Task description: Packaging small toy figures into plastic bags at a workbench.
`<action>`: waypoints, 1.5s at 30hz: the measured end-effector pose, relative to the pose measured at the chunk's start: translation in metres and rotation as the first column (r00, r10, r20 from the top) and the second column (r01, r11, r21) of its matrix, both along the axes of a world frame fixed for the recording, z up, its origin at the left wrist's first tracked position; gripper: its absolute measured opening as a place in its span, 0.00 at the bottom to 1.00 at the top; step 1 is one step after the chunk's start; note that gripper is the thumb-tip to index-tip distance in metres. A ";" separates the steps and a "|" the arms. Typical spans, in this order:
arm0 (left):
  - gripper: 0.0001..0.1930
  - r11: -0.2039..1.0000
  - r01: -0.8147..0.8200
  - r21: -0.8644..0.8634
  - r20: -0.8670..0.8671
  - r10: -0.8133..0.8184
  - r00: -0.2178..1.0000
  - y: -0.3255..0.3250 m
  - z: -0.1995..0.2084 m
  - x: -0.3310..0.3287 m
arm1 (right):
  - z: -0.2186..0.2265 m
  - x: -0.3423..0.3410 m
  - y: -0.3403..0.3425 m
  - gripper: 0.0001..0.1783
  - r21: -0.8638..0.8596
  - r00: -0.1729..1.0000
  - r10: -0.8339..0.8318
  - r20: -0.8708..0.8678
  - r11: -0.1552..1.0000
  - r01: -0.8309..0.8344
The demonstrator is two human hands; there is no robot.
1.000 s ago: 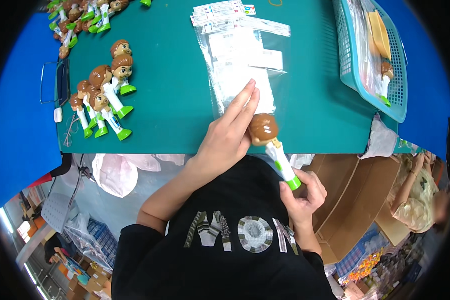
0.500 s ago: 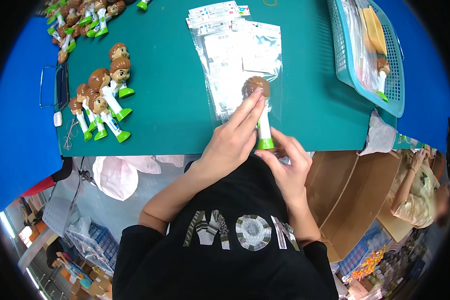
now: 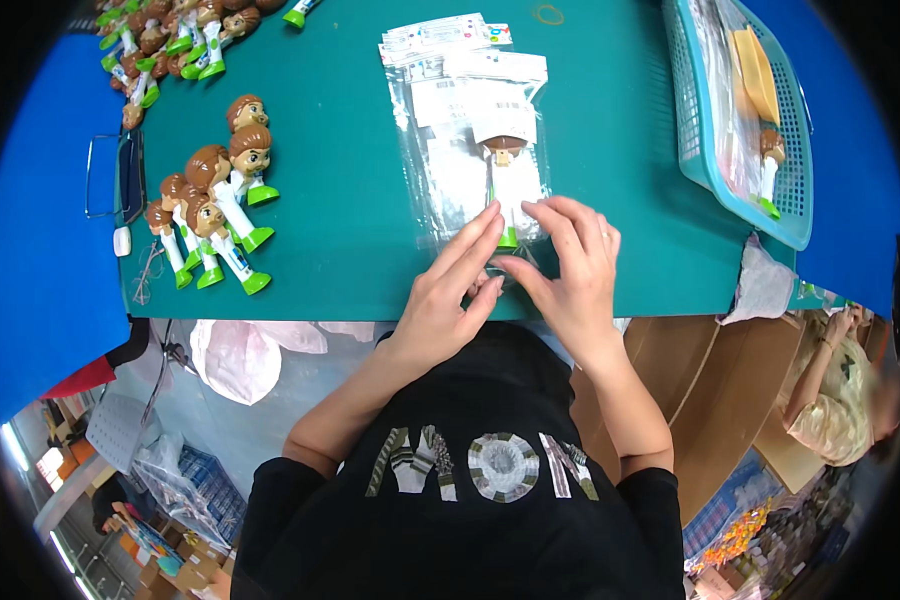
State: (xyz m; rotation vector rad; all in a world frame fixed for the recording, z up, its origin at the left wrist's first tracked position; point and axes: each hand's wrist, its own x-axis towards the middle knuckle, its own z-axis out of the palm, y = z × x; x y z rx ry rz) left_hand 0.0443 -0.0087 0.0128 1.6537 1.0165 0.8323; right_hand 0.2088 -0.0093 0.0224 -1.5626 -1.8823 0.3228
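A toy figure [image 3: 511, 195] with brown hair, white body and green base lies inside a clear plastic bag [image 3: 542, 160], its head partly under the bag's printed label. Both hands are at the bag's near end, close to the table's front edge. My left hand [image 3: 450, 295] lies along the left side of that end, fingers together and thumb curled in, closed on the film. From the right, my right hand [image 3: 575, 265] has its thumb and fingers bent around the near corner of the bag by the green base. More flat bags with printed header cards [image 3: 435, 45] lie beneath.
Several matching figures [image 3: 210, 190] lie at the left of the green table [image 3: 330, 200], with a larger pile [image 3: 170, 40] at the far left. A light blue basket [image 3: 690, 130] at the right holds bags, a yellow scoop and a figure. A grey cloth [image 3: 755, 280] hangs over the edge.
The figure has gone from under my left fingers to inside the bag. My right hand has moved up and left onto the bag's near end; my left hand has drawn back slightly.
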 end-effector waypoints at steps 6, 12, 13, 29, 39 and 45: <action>0.28 0.996 0.027 0.089 -0.007 -0.027 1.000 -0.001 -0.012 -0.005 | -0.006 -0.004 0.013 0.25 0.006 0.996 -0.061 0.069 0.998 0.060; 0.28 0.997 0.007 0.081 -0.034 -0.004 0.999 0.008 -0.008 -0.008 | -0.017 -0.018 0.027 0.24 0.036 0.992 -0.123 -0.005 0.992 0.123; 0.28 0.997 0.007 0.082 -0.034 -0.004 0.999 0.007 -0.009 -0.009 | -0.016 -0.020 0.027 0.25 0.025 0.990 -0.137 -0.038 0.990 0.138; 0.25 0.976 -0.071 0.208 -0.130 0.099 0.987 0.002 -0.013 -0.003 | -0.013 -0.017 -0.012 0.15 0.033 0.959 -0.169 -0.226 0.983 0.181; 0.21 0.980 -0.119 0.160 -0.188 0.149 0.971 0.002 -0.008 0.004 | -0.023 -0.003 -0.024 0.12 -0.083 0.923 -0.298 -0.243 0.954 0.286; 0.23 0.960 -0.097 0.263 -0.163 0.143 0.976 0.000 -0.012 0.000 | -0.012 -0.014 0.002 0.28 0.006 0.978 -0.198 -0.063 0.980 0.199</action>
